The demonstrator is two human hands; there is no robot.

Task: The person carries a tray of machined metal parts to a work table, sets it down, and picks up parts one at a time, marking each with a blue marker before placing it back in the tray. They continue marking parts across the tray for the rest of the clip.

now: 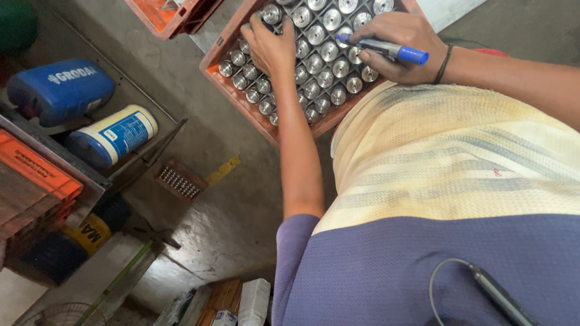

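Grey concrete floor lies below me, stained and worn, with a yellow painted mark on it. Nearest to me is my own shirt, purple at the chest and a dirty cream with faint stripes lower down, and a dark cable hangs across the purple part. By my feet at the bottom edge lie some small cartons, and a green rod slants over the floor. To my left a metal shelf carries a white-and-blue canister lying on its side, a blue jug just behind it, and an orange box at the edge. A small brown perforated block sits on the floor near the shelf.

Further out, in front of my belly, is an orange plastic crate filled with rows of shiny metal cylinders standing upright, ends up. My left hand reaches into the crate's left part, fingers curled down around one of the cylinders near the far corner. My right hand rests over the crate's right side, closed around a blue marker, its tip pointing left just above the cylinder tops, its cap end sticking out to the right. A dark band circles that wrist. Beyond, another orange crate is partly in view
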